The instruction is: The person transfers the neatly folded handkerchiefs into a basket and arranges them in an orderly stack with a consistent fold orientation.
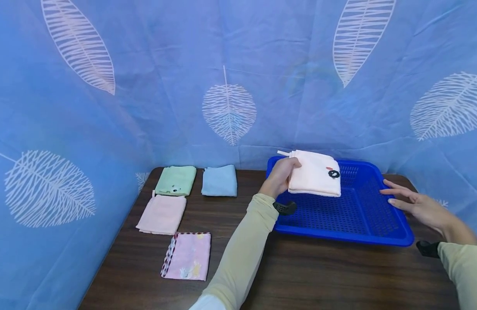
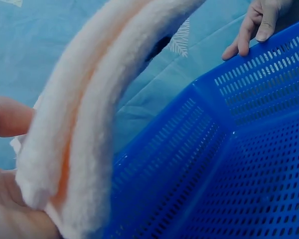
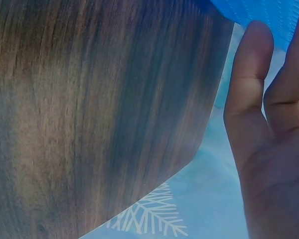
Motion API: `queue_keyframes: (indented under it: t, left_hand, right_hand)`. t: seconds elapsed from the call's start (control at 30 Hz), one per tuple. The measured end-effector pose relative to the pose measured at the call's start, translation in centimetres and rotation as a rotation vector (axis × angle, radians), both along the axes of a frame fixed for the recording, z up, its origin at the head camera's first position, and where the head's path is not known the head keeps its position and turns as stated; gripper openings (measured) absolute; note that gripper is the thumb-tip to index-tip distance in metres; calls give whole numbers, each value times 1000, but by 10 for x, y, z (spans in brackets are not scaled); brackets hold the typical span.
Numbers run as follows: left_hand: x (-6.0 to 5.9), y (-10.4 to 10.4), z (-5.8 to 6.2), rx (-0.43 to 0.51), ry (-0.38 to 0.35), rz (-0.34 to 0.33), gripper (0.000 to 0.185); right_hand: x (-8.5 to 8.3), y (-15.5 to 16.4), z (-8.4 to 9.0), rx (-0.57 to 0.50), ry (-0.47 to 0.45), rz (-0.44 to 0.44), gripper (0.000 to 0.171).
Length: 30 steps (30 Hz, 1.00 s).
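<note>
My left hand [image 1: 280,175] pinches a folded, pale pink-white towel [image 1: 312,176] by its left edge, thumb on top. The towel has a dark embroidered patch and a small loop, and hangs over a blue perforated basket [image 1: 331,239]. In the left wrist view its thick folds [image 2: 89,114] show between thumb and fingers. At the basket's right side, my right hand [image 1: 424,209] rests its extended fingers on the rim. The right wrist view shows two of these fingers [image 3: 246,74] slightly bent beside the blue plastic. The towel hides part of the basket's inside.
Several folded cloths lie at the left of the dark wooden table [image 1: 323,275]: green [image 1: 176,178], blue [image 1: 219,181], pale pink [image 1: 162,214], and pink with a checked edge [image 1: 190,256]. A blue leaf-patterned curtain [image 1: 269,86] hangs behind the table.
</note>
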<state>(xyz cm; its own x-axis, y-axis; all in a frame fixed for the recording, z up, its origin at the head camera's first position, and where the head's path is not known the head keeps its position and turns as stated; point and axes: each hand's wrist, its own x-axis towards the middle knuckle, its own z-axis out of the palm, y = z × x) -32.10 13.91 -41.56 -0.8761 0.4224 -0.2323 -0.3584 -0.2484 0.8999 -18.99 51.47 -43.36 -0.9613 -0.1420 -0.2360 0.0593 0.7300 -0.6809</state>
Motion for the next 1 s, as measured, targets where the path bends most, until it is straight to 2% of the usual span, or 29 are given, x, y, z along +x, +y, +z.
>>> queue_keyframes:
  t: [0.3,0.7,1.0]
  left_hand:
    - [-2,9,-4,37,-17,20,15]
    - [-1,18,-16,48,-8,-22,21]
    - [-3,33,-18,31,-18,-32,19]
  right_hand:
    - [-2,-4,-1,8,8,-5,57]
    - [-2,-4,-8,35,9,-12,60]
    - [2,-1,-8,18,43,8,54]
